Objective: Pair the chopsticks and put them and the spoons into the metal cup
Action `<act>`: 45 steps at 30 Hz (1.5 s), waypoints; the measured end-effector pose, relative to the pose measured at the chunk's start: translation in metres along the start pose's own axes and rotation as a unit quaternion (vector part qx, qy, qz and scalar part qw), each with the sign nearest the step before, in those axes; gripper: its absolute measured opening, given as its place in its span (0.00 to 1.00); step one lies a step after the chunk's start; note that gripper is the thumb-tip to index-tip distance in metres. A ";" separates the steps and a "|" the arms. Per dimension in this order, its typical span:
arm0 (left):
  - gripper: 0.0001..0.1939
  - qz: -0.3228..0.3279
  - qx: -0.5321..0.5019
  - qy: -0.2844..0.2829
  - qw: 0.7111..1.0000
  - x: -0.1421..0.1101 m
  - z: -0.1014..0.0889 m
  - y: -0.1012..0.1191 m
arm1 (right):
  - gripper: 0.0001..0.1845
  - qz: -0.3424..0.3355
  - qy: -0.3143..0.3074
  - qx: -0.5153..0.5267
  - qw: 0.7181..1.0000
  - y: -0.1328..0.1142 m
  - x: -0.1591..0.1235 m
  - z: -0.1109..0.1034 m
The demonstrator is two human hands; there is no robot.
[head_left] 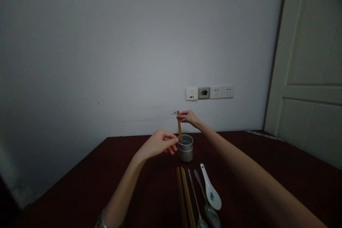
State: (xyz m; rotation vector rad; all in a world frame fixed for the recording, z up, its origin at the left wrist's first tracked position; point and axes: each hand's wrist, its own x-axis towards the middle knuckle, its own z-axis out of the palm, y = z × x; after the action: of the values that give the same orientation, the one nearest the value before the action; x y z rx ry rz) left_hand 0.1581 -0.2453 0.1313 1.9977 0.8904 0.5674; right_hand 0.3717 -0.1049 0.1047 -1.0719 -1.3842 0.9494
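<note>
My right hand (pixel 187 117) pinches the upper end of wooden chopsticks (pixel 179 128), which stand nearly upright with their lower ends inside a grey metal cup (pixel 185 154). On the cup's left side, my left hand (pixel 162 141) has its fingers loosely bent and apart. Its thumb and index tips reach the rim; whether they press on it I cannot tell. Nearer to me, more wooden chopsticks (pixel 187 194) lie side by side on the dark red table. To their right are a long-handled metal spoon (pixel 194 190), a larger metal spoon (pixel 210 212) and a white soup spoon (pixel 211 192) with a blue mark.
The dark red tabletop (pixel 149 192) meets a pale wall (pixel 133 60) behind the cup. Wall sockets (pixel 221 92) sit above the table's back edge. At the right is a panelled door (pixel 310 60), with a flat strip (pixel 264 135) on the table near it.
</note>
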 end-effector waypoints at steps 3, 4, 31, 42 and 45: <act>0.20 0.000 0.005 -0.003 1.000 -0.001 -0.001 -0.001 | 0.04 0.004 -0.005 -0.004 1.000 0.004 -0.001 0.001; 0.20 0.000 0.006 -0.004 1.000 -0.001 -0.001 -0.001 | 0.04 0.006 -0.007 -0.005 1.000 0.005 -0.001 0.002; 0.19 0.009 0.014 -0.021 1.000 0.000 -0.001 -0.004 | 0.07 0.030 -0.019 0.011 0.999 0.012 -0.008 -0.001; 0.19 0.014 0.027 -0.020 0.999 -0.001 -0.002 -0.002 | 0.09 0.042 -0.024 0.000 0.999 0.014 -0.014 0.000; 0.19 0.018 0.029 -0.022 0.999 -0.001 -0.002 -0.002 | 0.12 0.047 -0.022 -0.006 0.999 0.016 -0.014 -0.005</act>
State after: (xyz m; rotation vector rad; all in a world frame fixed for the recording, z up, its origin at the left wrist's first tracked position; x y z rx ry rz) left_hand 0.1552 -0.2446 0.1302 2.0746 0.8544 0.5224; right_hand 0.3781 -0.1145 0.0859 -1.1405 -1.3865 1.0386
